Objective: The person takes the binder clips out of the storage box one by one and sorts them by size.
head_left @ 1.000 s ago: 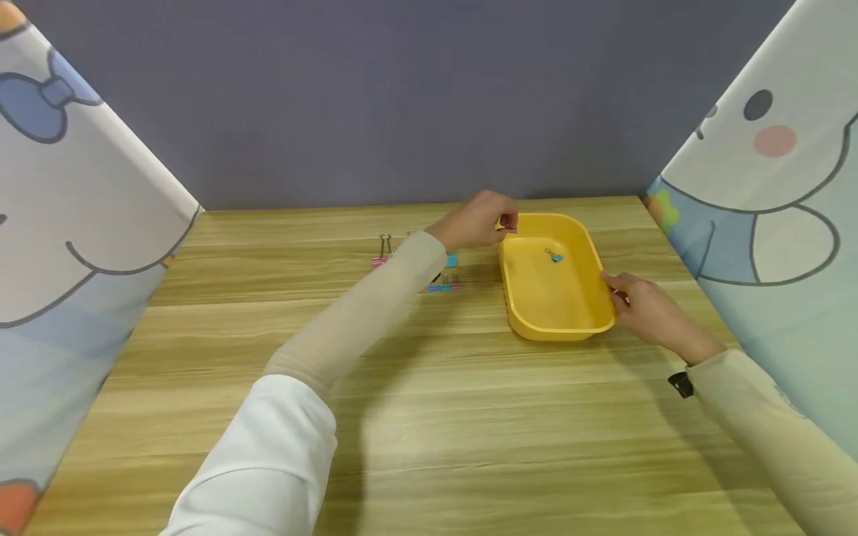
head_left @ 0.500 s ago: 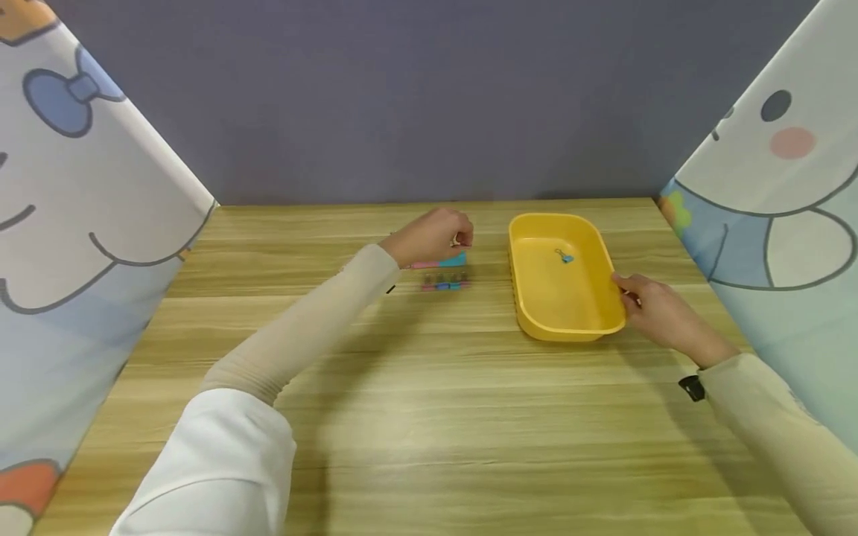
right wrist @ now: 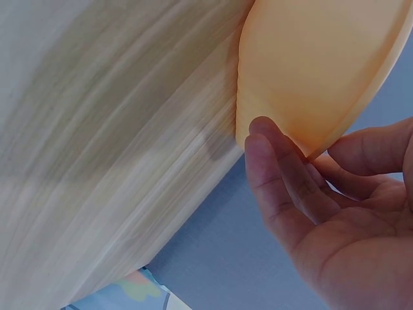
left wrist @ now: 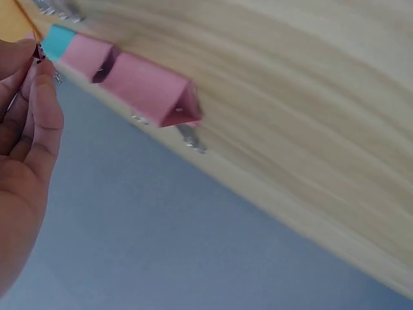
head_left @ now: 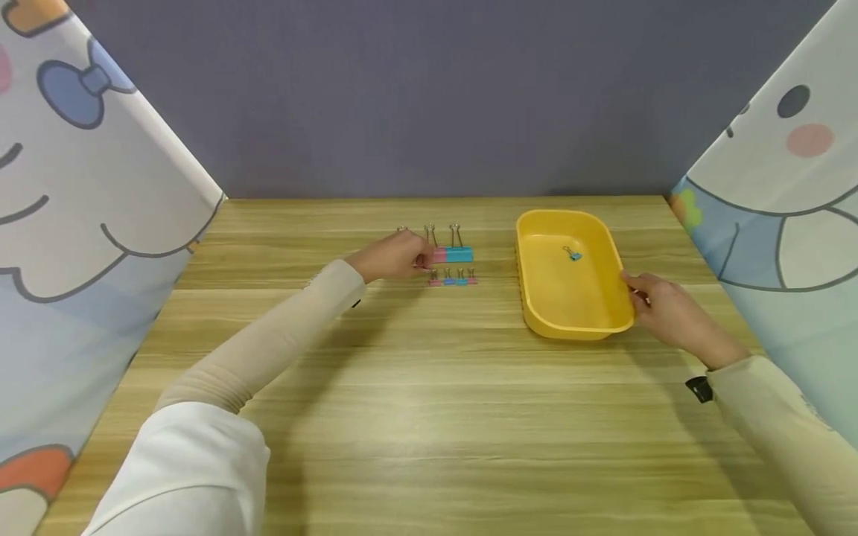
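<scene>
My left hand (head_left: 395,257) pinches a small pink binder clip (left wrist: 39,51) between thumb and fingertips, just left of the other clips. Beside it in the head view stand large clips with handles up, one teal (head_left: 459,254) and at least one pink (head_left: 439,255); the hand covers part of this row. Nearer the person lies a row of small binder clips (head_left: 454,282) in pink, blue and teal. My right hand (head_left: 673,313) grips the right rim of a yellow bin (head_left: 570,329). Inside the bin lies one small blue binder clip (head_left: 574,255).
The wooden table (head_left: 456,417) ends at a grey panel (head_left: 442,97) behind. Cartoon-printed sheets (head_left: 791,208) flank both sides. The yellow bin has raised walls and stands to the right of the clips.
My left hand has moved left from the yellow bin's near-left rim to beside the clip rows, still pinching the small pink clip. The right hand keeps its grip on the bin.
</scene>
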A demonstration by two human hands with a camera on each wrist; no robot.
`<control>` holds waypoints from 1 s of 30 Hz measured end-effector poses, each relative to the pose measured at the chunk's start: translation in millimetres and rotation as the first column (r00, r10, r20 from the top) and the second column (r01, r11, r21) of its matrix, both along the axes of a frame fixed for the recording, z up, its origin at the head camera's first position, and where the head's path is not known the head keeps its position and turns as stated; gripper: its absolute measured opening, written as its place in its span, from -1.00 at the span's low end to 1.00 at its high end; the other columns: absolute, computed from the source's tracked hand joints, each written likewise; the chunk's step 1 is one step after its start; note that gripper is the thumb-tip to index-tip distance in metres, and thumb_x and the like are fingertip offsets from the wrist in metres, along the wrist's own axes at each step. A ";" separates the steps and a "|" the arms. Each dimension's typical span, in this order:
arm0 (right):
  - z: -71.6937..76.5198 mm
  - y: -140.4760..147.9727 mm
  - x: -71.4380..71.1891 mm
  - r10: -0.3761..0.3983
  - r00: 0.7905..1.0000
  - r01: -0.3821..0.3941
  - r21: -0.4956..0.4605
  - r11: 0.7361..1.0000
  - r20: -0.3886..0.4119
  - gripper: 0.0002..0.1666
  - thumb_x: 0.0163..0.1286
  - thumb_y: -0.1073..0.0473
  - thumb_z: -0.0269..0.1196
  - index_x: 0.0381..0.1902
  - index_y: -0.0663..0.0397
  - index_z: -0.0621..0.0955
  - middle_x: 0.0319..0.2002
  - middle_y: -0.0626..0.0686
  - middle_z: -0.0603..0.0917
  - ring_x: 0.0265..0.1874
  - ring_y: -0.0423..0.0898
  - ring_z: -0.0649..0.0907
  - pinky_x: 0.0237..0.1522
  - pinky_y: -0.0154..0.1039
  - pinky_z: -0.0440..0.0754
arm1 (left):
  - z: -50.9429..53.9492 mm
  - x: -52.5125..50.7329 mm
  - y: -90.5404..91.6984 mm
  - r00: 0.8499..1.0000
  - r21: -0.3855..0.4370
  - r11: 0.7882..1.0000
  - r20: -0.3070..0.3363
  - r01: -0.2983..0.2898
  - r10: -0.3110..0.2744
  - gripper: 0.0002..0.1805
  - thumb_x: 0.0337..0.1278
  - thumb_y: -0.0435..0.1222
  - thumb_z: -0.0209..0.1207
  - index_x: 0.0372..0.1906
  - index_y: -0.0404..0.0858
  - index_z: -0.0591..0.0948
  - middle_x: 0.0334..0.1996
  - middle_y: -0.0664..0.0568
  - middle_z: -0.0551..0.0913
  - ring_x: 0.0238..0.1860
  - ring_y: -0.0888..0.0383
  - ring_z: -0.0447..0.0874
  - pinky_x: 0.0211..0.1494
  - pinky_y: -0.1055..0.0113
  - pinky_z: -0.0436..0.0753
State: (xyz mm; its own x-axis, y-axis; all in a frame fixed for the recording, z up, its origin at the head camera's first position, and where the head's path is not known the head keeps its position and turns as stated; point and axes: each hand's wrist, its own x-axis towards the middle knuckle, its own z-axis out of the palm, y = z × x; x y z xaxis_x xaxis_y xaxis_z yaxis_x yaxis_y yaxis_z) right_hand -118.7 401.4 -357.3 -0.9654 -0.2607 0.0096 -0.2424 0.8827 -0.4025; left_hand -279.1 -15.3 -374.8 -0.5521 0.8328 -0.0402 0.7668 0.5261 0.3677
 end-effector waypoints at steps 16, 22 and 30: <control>2.6 0.3 1.4 -0.030 0.999 0.030 -0.001 1.000 0.044 -0.48 0.37 0.44 0.00 0.25 0.57 0.27 -0.47 0.07 0.44 -0.64 -0.11 0.30 -0.63 -0.30 0.26 | -16.4 5.6 -5.9 0.998 -0.077 0.997 0.065 0.000 0.005 -0.86 0.10 -0.51 0.19 -0.47 -0.24 0.60 -0.56 0.07 0.48 -0.51 0.19 0.30 -0.37 0.34 0.37; 2.4 0.1 0.0 -0.021 0.999 0.021 0.005 1.000 0.029 -0.48 0.35 0.45 0.01 0.25 0.58 0.27 -0.49 0.05 0.41 -0.63 -0.11 0.29 -0.62 -0.30 0.24 | -18.7 7.3 -4.7 0.997 -0.057 0.998 0.074 -0.006 0.010 -0.87 0.13 -0.52 0.18 -0.44 -0.27 0.61 -0.58 0.07 0.43 -0.52 0.19 0.28 -0.37 0.33 0.35; 0.2 -0.2 -0.8 0.012 1.000 -0.012 0.015 1.000 -0.015 -0.50 0.32 0.47 0.02 0.20 0.62 0.31 -0.51 0.02 0.36 -0.60 -0.11 0.29 -0.59 -0.30 0.22 | -16.2 6.7 -4.1 0.994 -0.056 0.998 0.111 -0.016 0.022 -0.90 0.10 -0.50 0.19 -0.44 -0.27 0.61 -0.55 0.07 0.44 -0.49 0.19 0.30 -0.35 0.34 0.37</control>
